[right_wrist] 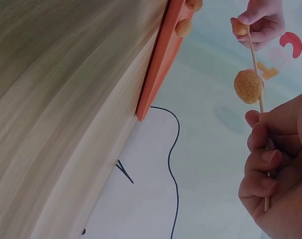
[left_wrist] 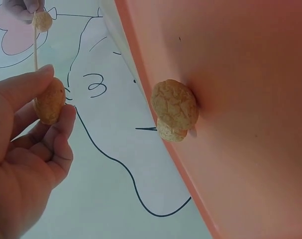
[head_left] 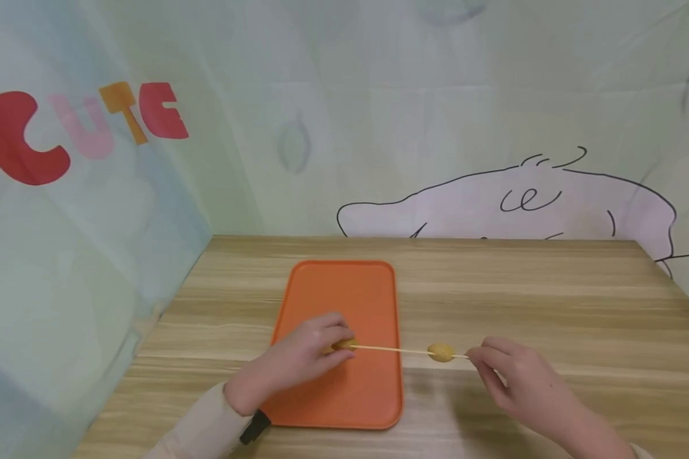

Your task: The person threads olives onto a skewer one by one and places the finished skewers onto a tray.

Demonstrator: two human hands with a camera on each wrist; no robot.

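My right hand (head_left: 522, 382) grips a thin wooden skewer (right_wrist: 254, 56) near one end, fingers curled round it. A golden-brown, wrinkled fried ball (right_wrist: 248, 86) is threaded on the skewer just beyond the right fingertips. Over the orange tray (head_left: 344, 287), my left hand (head_left: 307, 354) pinches a second, oval fried ball (left_wrist: 50, 101) between thumb and fingers. The skewer's far end meets this oval ball; how deep it goes in, I cannot tell. In the left wrist view, two more fried balls (left_wrist: 173, 104) sit close together on the tray, hidden by the left hand in the head view.
A wood-grain table (head_left: 522, 287) carries the tray left of centre. Fabric walls (head_left: 379, 127) with printed drawings and letters stand behind and at the left. A black object (head_left: 255, 427) shows by the left wrist, beside the tray's near-left corner.
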